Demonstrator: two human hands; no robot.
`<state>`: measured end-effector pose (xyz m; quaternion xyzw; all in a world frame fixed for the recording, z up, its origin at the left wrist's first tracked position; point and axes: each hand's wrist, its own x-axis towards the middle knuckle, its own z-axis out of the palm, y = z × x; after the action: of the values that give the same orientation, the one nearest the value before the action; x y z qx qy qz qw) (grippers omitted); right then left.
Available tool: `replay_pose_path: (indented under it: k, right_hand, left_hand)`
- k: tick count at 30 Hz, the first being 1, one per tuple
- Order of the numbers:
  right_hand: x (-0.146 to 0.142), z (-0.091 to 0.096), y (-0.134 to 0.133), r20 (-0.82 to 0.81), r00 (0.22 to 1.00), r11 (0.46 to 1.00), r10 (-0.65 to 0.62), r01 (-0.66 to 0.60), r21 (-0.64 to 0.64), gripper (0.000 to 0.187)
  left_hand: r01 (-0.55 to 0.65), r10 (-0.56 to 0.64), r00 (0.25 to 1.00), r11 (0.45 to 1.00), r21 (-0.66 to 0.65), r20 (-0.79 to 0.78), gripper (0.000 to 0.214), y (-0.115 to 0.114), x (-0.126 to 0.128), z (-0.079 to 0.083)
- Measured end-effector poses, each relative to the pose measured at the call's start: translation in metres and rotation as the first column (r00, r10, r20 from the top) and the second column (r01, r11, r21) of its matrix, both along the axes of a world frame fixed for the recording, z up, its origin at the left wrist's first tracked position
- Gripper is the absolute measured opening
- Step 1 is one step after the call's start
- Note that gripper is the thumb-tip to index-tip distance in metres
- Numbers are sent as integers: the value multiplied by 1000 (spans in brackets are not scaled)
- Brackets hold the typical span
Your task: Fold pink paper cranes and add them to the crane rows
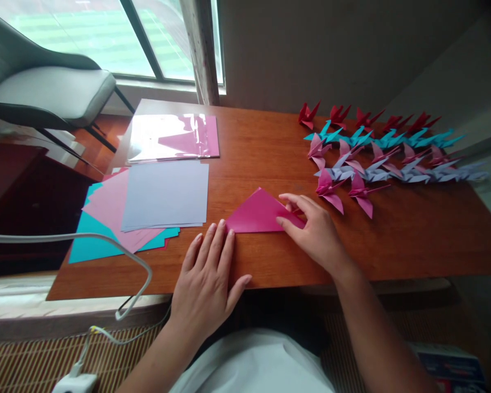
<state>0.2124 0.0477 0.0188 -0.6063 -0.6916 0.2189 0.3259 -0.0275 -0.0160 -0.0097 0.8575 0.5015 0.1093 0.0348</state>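
Observation:
A magenta sheet of origami paper (256, 214), folded into a triangle, lies on the wooden table with its long edge toward me. My left hand (208, 267) rests flat on the table, fingers stretched out, its fingertips at the triangle's left corner. At the other end, my right hand (317, 229) has its thumb and bent fingers closed on the right corner, which they partly hide.
Folded paper cranes stand in rows at the right: red (364, 118), turquoise (393, 138), pale pink (319, 150), lavender (415, 172) and magenta (360, 194). Lavender paper (167, 194) overlaps pink and turquoise sheets (94, 237) at left, below a plastic-wrapped pack (213, 136). A white cable (145, 267) crosses the left corner.

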Motion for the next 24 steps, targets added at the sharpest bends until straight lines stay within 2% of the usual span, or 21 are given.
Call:
replay_pose_path:
  k: [3, 6, 8, 9, 11, 13, 14, 16, 18, 22, 24]
  right_hand:
    - [4, 4, -6, -27, 999, 997, 44, -46, -55, 8]
    - [11, 8, -14, -113, 992, 994, 49, -60, -94, 12]
    - [15, 11, -21, -291, 957, 983, 10, -63, -174, 11]
    - [16, 12, -25, -395, 918, 972, -29, -66, -227, 12]
    - [15, 13, -32, -572, 810, 946, -128, -73, -316, 18]
    - [13, 14, -37, -681, 701, 928, -211, -76, -366, 20]
    - [11, 14, -39, -722, 649, 922, -242, -77, -378, 19]
    - [6, 13, -41, -783, 555, 914, -282, -91, -394, 18]
    - [3, 12, -44, -813, 499, 906, -301, -118, -407, 18]
    - [3, 9, -49, -802, 505, 889, -320, -131, -438, 24]
    - [5, 8, -51, -784, 516, 883, -345, -106, -458, 26]
  left_hand:
    - [-13, 13, 999, 1000, -6, 43, 82, -1, -1, 0]
    - [-53, 56, 985, 998, -22, 166, 87, -2, -2, 0]
    - [-104, 121, 935, 992, -68, 334, 87, -4, -2, 2]
    - [-131, 170, 877, 985, -116, 450, 86, -4, -2, 3]
    - [-140, 286, 671, 955, -262, 684, 81, -3, -1, 7]
    - [-27, 383, 422, 911, -411, 822, 74, 2, 3, 12]
    - [68, 411, 336, 887, -457, 847, 70, 5, 6, 14]
    - [257, 480, 250, 805, -535, 841, 56, 14, 13, 18]
    - [370, 530, 173, 746, -553, 830, 58, 23, 22, 20]
    - [432, 559, 56, 733, -525, 827, 56, 40, 35, 22]
    - [463, 554, 67, 720, -518, 830, 45, 46, 37, 25]
